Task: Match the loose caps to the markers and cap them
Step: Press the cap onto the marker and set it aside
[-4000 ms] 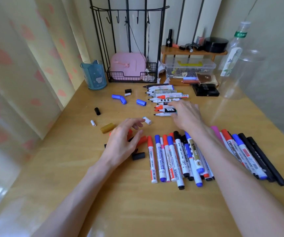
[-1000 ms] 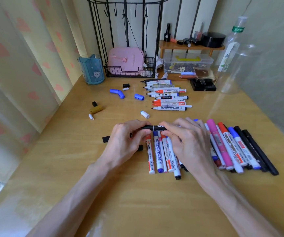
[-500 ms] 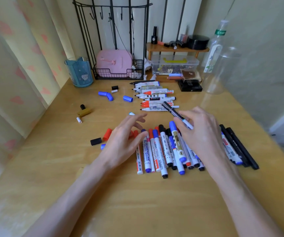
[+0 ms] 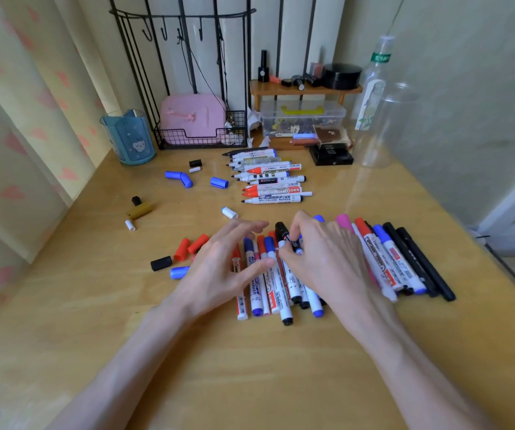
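Single wide-angle view from the head, tilted forward and down: table [image 4: 79, 321] near, markers [image 4: 389, 262] centre-frame, wall [image 4: 467, 88] close beyond.

Soft daylight came through the curtain [image 4: 17, 135] on my left and lit the wooden desk [image 4: 250, 367] evenly, bright without harsh contrast. A pale sheen lay on the desk near the clear bottle [image 4: 383, 128]. My left hand [image 4: 228, 268] and right hand [image 4: 327, 259] cast only faint shadows. The wide-angle lens bowed the edges and stretched my forearms. The centre was sharp, the curtain and corners soft. Print on the black-capped marker [image 4: 287, 235] pinched in my right hand was unreadable.
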The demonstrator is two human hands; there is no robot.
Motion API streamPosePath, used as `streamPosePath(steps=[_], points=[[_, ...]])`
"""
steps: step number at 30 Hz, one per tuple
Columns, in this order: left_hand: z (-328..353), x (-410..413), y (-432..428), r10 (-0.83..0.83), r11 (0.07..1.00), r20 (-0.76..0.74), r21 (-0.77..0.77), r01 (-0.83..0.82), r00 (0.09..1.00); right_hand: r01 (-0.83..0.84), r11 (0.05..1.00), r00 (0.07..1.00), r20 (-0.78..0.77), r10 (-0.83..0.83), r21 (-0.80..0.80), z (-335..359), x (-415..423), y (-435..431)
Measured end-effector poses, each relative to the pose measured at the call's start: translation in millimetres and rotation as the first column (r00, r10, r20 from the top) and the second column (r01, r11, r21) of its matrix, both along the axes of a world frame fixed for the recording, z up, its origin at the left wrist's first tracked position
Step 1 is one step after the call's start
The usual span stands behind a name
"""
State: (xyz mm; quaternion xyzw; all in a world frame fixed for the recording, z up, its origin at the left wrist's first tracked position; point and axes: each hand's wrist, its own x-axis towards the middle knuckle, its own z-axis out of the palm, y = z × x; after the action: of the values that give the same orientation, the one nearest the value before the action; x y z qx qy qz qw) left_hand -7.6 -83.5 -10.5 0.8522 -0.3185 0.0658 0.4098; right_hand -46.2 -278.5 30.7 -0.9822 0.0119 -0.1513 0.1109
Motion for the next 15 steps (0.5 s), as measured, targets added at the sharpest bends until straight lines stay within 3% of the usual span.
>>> streamPosePath(steps=[7,15], points=[[-1.4,2.0,3.3,0.013,1.0,-0.012,-0.004,-0.013,1.0,0.015,0.993,1.0,0.024,-0.013,-0.114,-2.5,-0.9,5.3],[-2.4,3.7,4.5,0.03,1.0,-0.004,-0.001,-0.03,1.0,-0.018,1.0,0.998,0.059,0.02,-0.021,-18.4,3.9,-6.8]])
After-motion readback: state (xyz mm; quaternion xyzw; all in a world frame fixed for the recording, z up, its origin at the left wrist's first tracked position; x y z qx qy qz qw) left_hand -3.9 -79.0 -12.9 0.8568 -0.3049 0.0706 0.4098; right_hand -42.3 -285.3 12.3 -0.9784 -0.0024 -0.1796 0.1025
